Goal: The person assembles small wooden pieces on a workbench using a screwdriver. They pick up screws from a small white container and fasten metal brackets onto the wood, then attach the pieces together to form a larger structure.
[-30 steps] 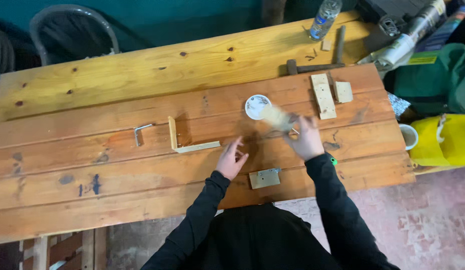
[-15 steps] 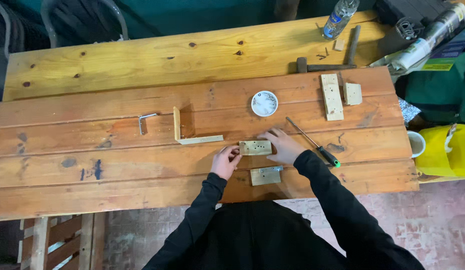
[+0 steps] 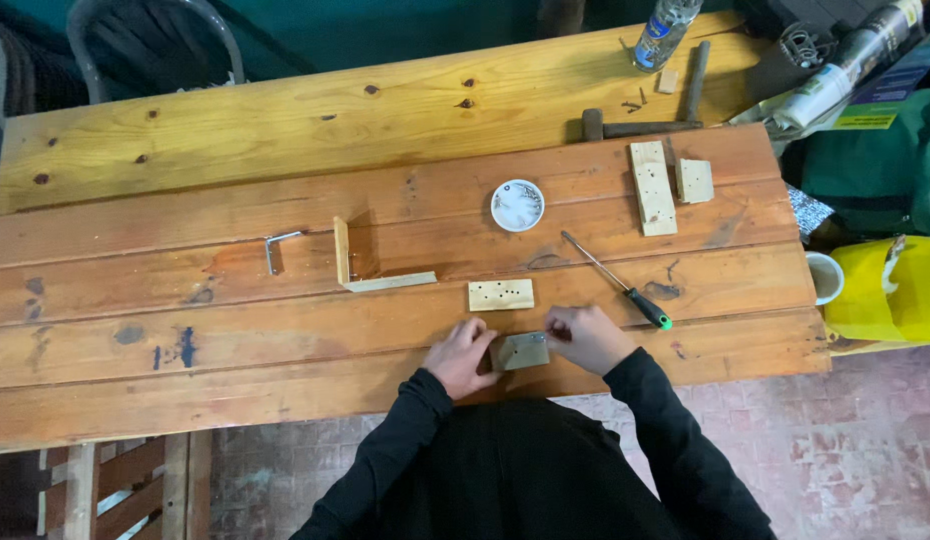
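Note:
Both hands hold a small wooden block [image 3: 525,351] near the front edge of the wooden table [image 3: 285,330]. My left hand [image 3: 465,357] grips its left end and my right hand [image 3: 582,337] grips its right end. A second small block with several holes [image 3: 501,294] lies flat just beyond them. A screwdriver with a black and green handle [image 3: 620,283] lies to the right of my right hand. An L-shaped wooden piece [image 3: 368,262] rests to the upper left.
A white round dish of small screws [image 3: 517,205] sits mid-table. Two pale wood offcuts [image 3: 653,186] lie at the right, a hammer [image 3: 635,127] and water bottle [image 3: 658,32] behind. A metal bracket [image 3: 276,248] lies left. A white cup [image 3: 827,277] and yellow bag [image 3: 885,290] stand off the right edge.
The holed block has been set down on the table. Both hands have come back toward the front edge and taken hold of the other small block.

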